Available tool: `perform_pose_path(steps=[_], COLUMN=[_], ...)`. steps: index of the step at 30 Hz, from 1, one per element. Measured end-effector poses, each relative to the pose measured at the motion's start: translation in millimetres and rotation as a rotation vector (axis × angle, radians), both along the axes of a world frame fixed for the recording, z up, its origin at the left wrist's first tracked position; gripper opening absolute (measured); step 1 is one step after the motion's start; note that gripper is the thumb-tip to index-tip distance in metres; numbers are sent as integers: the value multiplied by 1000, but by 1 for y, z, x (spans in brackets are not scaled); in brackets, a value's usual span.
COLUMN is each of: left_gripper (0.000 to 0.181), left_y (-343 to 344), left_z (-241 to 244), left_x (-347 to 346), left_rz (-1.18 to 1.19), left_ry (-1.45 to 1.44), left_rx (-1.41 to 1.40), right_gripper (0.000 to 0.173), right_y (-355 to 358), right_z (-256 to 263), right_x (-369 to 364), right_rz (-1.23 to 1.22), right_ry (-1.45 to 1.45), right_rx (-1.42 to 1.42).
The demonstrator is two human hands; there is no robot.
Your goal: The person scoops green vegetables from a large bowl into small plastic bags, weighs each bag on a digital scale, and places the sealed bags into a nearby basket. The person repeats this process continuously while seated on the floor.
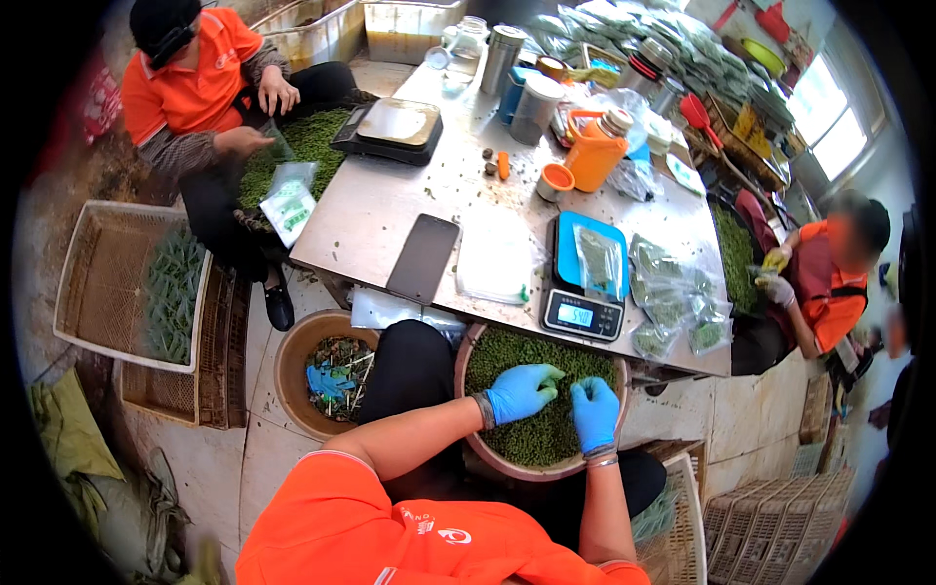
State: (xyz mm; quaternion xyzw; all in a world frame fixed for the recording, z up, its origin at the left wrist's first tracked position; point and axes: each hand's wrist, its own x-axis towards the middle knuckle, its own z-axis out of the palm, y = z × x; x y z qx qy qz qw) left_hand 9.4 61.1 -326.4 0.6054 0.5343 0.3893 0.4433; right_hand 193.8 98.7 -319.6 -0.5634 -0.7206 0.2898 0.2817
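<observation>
Both my hands wear blue gloves and are over a round tub (479, 446) of small green peppercorn-like berries (534, 431). My left hand (523, 395) has its thumb and fingers near each other above the berries; whether something small is between them is unclear. Close beside it, my right hand (594, 413) has its fingers curled down, their tips partly hidden. Beyond the tub, a digital scale (585, 322) on the table bears a clear bag of green berries (599, 259). Several filled bags (669, 292) lie to its right, and a stack of clear empty bags (497, 256) to its left.
A dark phone (424, 259) lies on the metal table (351, 212), with a second scale (391, 128), an orange flask (596, 153) and jars behind. A waste bucket (289, 365) stands left of my knee. Crates (131, 351) flank me. Co-workers (197, 95) sit at both sides.
</observation>
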Motion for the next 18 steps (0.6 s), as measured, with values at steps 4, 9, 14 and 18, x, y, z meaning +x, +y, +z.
perform_pose_path(steps=[4,9,14,18], left_gripper=[40,36,37,36], left_y=[1,-9,-18,-18], left_z=[1,9,21,23], left_x=[3,5,11,13], left_rz=[109,-10,-161,-183], left_ry=[-9,-19,84,24], left_rx=[139,86,129,115], right_gripper=[20,23,27,27], right_y=[-8,-6,4,-1], right_z=[-21,-48,-63,-66], right_x=[-1,-10,12,9], right_rz=[155,293,390,348], right_ry=[-608,-919,-836,-852], right_rx=[-19,-159,86,80])
